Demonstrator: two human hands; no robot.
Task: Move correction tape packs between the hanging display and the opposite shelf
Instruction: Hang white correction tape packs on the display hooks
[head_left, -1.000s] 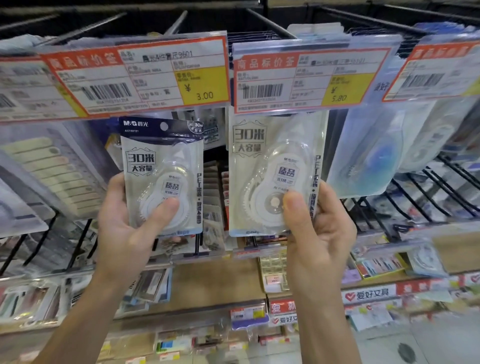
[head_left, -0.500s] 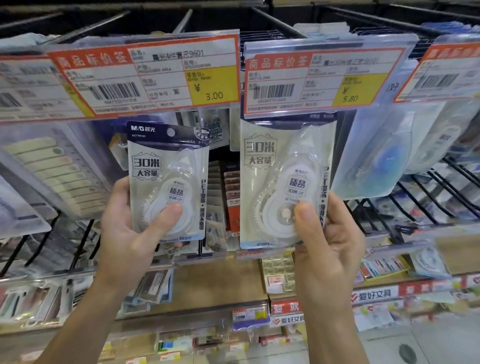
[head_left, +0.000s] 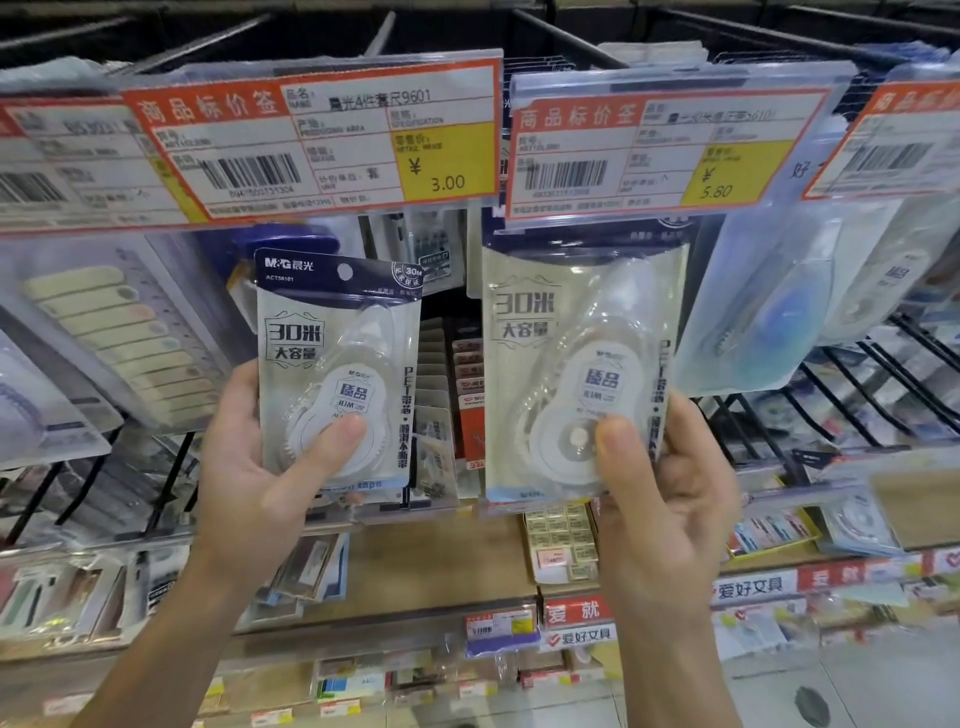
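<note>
The left hand (head_left: 249, 467) gripped one correction tape pack (head_left: 337, 374), which had dropped clear below the price tag (head_left: 311, 140). The right hand (head_left: 670, 499) gripped the other pack (head_left: 576, 374), its top still behind its tag, probably not free yet.

The left pack (head_left: 340, 374) is pale grey with a navy top band and a white tape case. The right pack (head_left: 576, 384) has the same colours. Above both, the price tags (head_left: 311, 145) are white with orange-red borders, yellow price boxes and black barcodes.
</note>
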